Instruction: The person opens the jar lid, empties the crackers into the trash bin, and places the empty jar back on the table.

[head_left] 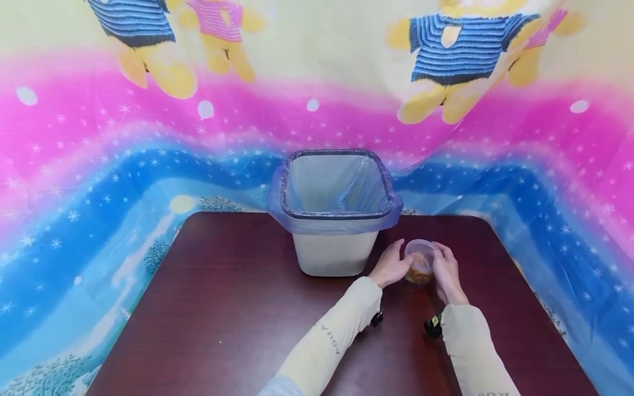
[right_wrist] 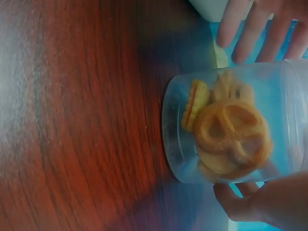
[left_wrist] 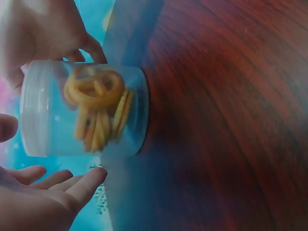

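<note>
A clear round plastic jar [head_left: 421, 247] stands upright on the table, right of centre. Pretzel-shaped biscuits [right_wrist: 233, 137] and a few other pale brown snack pieces [left_wrist: 98, 108] show through its wall. My right hand [head_left: 447, 269] holds the jar from the right, its fingers curving round the far side near the top. On the opposite side is my left hand [head_left: 391, 267], fingers extended and spread next to the jar. In the left wrist view, a small gap shows between those fingers and the jar. The frames do not make clear whether a lid is on.
A whitish bin [head_left: 337, 253] with a dark rim and a bluish plastic liner stands at the table's back edge, left of the jar. The dark red-brown wooden table [head_left: 223, 308] extends leftward and forward. A printed cloth [head_left: 317, 110] hangs behind and at both sides.
</note>
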### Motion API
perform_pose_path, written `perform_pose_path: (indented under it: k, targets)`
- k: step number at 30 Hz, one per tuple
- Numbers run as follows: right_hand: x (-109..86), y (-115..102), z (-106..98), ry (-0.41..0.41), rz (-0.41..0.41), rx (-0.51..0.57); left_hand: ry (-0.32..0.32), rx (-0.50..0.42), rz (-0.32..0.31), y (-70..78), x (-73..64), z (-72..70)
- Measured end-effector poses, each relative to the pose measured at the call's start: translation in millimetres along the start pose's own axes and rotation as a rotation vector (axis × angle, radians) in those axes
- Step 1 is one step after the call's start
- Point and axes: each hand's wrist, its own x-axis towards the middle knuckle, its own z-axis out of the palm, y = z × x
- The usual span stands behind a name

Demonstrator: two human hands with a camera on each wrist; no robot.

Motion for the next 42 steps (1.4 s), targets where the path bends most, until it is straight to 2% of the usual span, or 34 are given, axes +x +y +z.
perform_pose_path:
  k: [6,10,18,23,32,42]
  targets:
    - [-0.7,1.0,1.0,0.003,0.024,0.02,-0.024,-0.057,0.015,-5.0,3.5,10.9]
    - [-0.4,1.1,1.0,-0.002,0.016,0.028,-0.016,-0.106,0.022,-5.3,5.3,12.9]
    - [-1.5,1.6,-1.6,-0.013,0.01,-0.02,-0.051,-0.131,0.046,-9.0,6.4,12.5]
    - [-1.7,2.3,0.0,-0.011,0.014,-0.015,-0.082,-0.165,0.007,-6.9,2.8,8.5]
    - [-4.4,4.8,2.3,-0.033,0.027,0.014,-0.083,-0.203,0.017,-11.9,2.7,8.4]
    - [-4.4,7.9,5.0,-0.004,0.021,0.041,-0.075,-0.22,0.004,-13.3,3.4,9.4]
